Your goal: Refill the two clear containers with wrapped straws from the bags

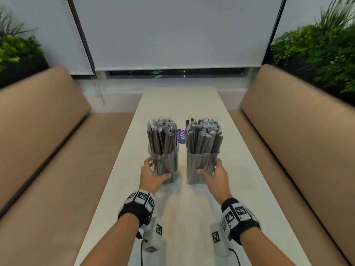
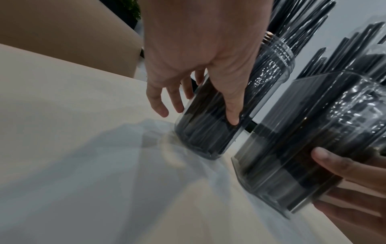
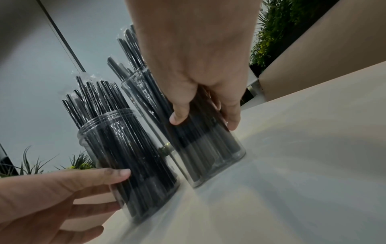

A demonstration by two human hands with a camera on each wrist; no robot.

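Two clear containers packed with black wrapped straws stand side by side on the white table (image 1: 180, 104). The round jar (image 1: 164, 162) with a threaded rim is on the left. My left hand (image 1: 151, 175) grips it low down, thumb in front and fingers round its left side. In the left wrist view the left hand (image 2: 198, 92) wraps the round jar (image 2: 208, 137). The square container (image 1: 201, 166) is on the right, and my right hand (image 1: 215, 177) grips its lower part, thumb on the front face. The right wrist view shows the right hand (image 3: 198, 107) round the square container (image 3: 211, 153). No bags are in view.
A purple label (image 1: 181, 136) shows between and behind the containers. Tan padded benches (image 1: 48, 150) (image 1: 299, 143) run along both long sides of the table. Plants (image 1: 326, 50) stand behind the bench backs, and white blinds cover the window at the far end.
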